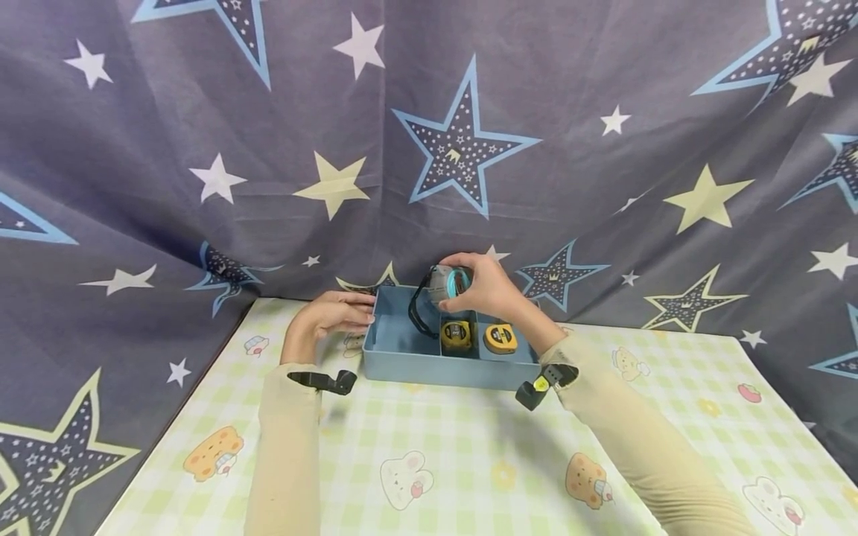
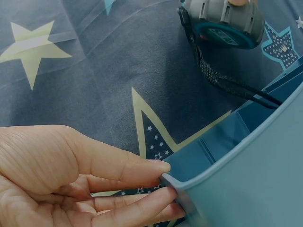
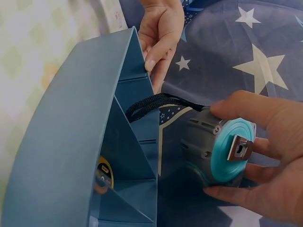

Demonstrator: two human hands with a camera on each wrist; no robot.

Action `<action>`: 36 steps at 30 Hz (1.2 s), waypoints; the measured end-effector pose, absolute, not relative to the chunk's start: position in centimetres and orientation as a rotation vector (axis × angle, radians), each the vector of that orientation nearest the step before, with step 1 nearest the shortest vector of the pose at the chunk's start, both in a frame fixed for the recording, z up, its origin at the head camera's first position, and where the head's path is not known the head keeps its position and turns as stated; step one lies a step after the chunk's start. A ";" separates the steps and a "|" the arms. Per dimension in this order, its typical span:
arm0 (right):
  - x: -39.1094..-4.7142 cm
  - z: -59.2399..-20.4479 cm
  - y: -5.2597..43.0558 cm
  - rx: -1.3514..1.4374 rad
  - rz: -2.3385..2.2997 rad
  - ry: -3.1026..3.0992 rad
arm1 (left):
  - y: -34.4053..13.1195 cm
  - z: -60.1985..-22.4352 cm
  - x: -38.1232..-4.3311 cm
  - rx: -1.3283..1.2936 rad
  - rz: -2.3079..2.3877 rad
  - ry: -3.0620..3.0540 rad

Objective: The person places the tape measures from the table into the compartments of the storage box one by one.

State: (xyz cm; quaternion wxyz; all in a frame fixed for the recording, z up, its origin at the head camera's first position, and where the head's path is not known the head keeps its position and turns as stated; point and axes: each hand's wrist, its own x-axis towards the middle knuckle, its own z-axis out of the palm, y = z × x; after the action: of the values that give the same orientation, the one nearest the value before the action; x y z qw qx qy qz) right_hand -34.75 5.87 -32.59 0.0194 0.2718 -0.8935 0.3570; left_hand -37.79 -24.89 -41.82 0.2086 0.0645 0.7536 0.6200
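My right hand [image 1: 488, 286] grips a grey and teal tape measure [image 3: 203, 149] by its rim, thumb on one side and fingers on the other. It is held above the back of a blue divided box [image 1: 429, 368], and its black strap [image 1: 417, 313] hangs into the left compartment. My left hand [image 1: 331, 314] rests its nearly straight fingertips and thumb against the box's left end. A yellow and black tape measure [image 1: 456, 334] lies in the middle compartment. In the right compartment sits another yellow tape measure [image 1: 500, 339].
The box stands near the back of a table covered with a green checked cloth [image 1: 442, 424]. Right behind it hangs a dark curtain [image 1: 348, 253] with stars. A small camera is strapped to each wrist.
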 end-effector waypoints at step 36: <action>-35.8 -35.1 1.5 1.014 0.795 -2.936 | -24.9 -41.9 -38.0 0.183 1.723 2.095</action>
State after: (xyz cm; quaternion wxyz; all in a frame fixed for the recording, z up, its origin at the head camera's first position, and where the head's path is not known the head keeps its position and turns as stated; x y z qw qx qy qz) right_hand -35.78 1.50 -35.06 -0.0322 0.3161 -0.9152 0.2479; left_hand -37.98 -24.88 -41.92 0.2097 0.0657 0.7534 0.6197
